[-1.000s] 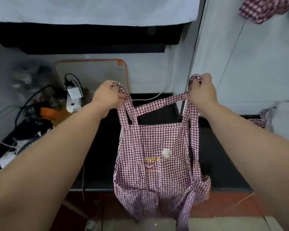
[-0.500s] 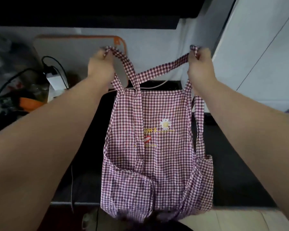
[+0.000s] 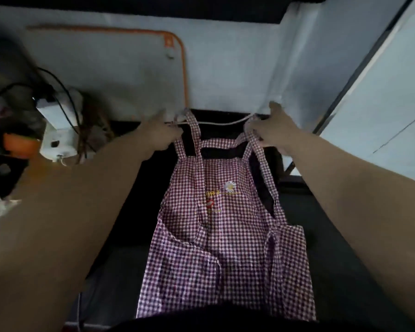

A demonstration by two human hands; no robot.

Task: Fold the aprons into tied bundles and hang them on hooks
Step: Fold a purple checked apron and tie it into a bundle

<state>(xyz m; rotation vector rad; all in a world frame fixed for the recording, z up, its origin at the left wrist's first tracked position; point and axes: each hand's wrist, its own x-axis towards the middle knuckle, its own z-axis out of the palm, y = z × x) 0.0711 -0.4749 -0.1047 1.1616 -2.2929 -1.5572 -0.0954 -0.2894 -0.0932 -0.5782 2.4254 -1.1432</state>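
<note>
head view.
- progress: one apron (image 3: 223,231), red-and-white check with a daisy on the bib, is open to full length on the dark tabletop (image 3: 340,240). bib end points away from the person, hem end is near the body at the bottom edge.
- no fold, no roll and no knot visible in it. straps (image 3: 265,168) are loose, not tied round anything.
- no hook in frame and no finished bundle in frame.
- judgement: early stage, laying out or squaring up. folding, tying and hanging are all left for this apron.
- cannot tell whether the bib lies flat or is lifted slightly by the straps.

hands.
- both arms reach forward, nearly straight, either side of the apron.
- left hand (image 3: 157,133): at the far left corner, grip clamped on the left strap loop, fingers curled, knuckles toward the camera.
- right hand (image 3: 277,130): at the far right corner, grip clamped on the right strap, thumb up.
- hands are level with each other and apart, so the top edge is drawn out between them.

surroundings: white board with orange rim (image 3: 130,68) against the wall; a charger (image 3: 55,111) and cables at far left.
</note>
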